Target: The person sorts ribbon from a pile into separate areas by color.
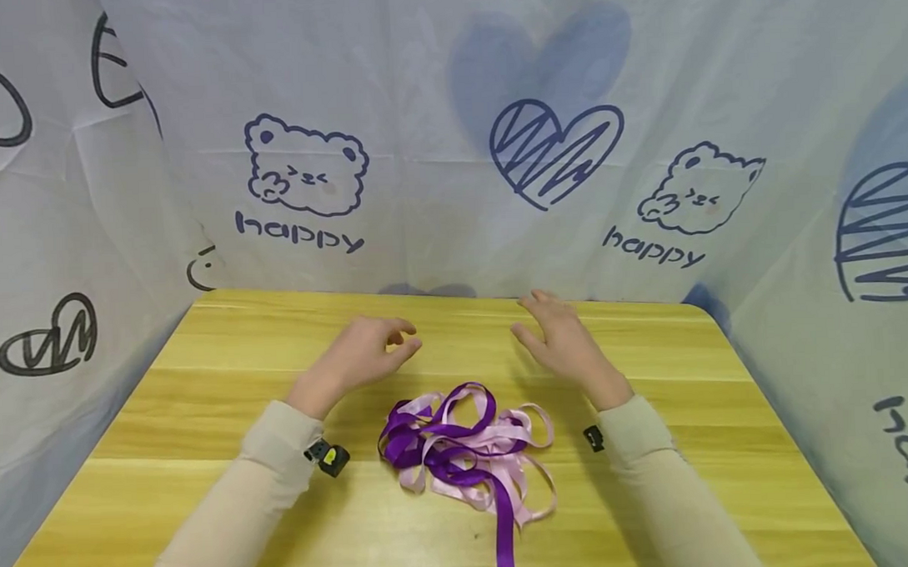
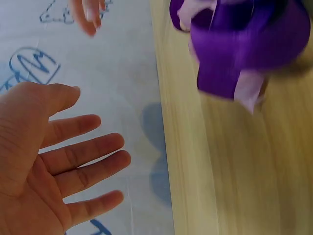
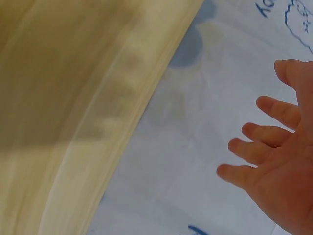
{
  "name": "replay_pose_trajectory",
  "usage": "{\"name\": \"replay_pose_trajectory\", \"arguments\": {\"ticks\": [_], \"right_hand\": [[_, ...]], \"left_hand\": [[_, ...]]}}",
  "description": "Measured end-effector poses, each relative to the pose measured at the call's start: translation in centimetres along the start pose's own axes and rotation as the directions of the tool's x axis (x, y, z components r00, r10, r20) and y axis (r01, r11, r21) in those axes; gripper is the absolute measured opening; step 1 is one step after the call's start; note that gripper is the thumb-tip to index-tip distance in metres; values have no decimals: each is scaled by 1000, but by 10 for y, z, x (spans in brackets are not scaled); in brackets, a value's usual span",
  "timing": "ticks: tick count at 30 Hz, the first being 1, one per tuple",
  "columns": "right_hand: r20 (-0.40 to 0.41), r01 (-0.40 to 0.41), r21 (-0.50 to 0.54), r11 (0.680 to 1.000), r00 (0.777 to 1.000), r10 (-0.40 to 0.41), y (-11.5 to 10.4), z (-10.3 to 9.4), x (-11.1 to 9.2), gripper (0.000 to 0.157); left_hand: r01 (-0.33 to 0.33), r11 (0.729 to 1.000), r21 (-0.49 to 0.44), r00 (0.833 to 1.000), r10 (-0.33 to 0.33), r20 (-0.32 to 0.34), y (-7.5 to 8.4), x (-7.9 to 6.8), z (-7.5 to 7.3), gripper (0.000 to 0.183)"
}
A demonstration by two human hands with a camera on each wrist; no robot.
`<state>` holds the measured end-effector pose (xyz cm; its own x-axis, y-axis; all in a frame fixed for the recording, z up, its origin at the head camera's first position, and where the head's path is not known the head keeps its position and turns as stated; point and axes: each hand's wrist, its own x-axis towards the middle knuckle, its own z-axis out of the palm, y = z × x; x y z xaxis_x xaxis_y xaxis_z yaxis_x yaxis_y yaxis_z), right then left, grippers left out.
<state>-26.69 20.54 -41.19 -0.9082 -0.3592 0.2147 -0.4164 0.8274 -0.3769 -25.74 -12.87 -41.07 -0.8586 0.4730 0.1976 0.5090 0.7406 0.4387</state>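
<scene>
A loose, tangled heap of purple ribbon (image 1: 403, 445) and pale pink ribbon (image 1: 497, 439) lies on the table between my forearms. One purple end trails from it towards the near edge. Beyond the heap on the left, my left hand (image 1: 359, 353) hovers with its fingers extended and nothing in its grasp. Its fingers are spread in the left wrist view, where looped purple ribbon (image 2: 220, 78) shows at the upper right. My right hand (image 1: 565, 346) is held out on the other side, apart from the ribbons. The right wrist view shows its fingers (image 3: 249, 152) spread and bare.
The wood-grain table (image 1: 224, 358) ends at a back edge just past my hands. A pale cloth (image 1: 421, 193) with bear and heart drawings hangs behind it and along both sides. Small black devices, one a block (image 1: 334, 460), sit at my cuffs.
</scene>
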Motion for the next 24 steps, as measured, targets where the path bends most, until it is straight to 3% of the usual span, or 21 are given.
{"name": "replay_pose_trajectory", "arguments": {"ticks": [7,13,20,24], "right_hand": [[38,59,53,997,997,-61,-19,19,-1,62],[87,92,86,992,991,-99,-35,35,0,54],[158,142,99,985,975,-157,-51,49,-1,47],[184,179,80,981,964,-191,-58,56,0,45]], "left_hand": [[-74,997,-1,994,73,84,14,-2,15,36],[-48,999,-13,987,50,155,20,-5,27,36],[-93,996,-2,984,93,150,20,-9,40,32],[-85,996,21,986,81,146,17,-11,49,31]]}}
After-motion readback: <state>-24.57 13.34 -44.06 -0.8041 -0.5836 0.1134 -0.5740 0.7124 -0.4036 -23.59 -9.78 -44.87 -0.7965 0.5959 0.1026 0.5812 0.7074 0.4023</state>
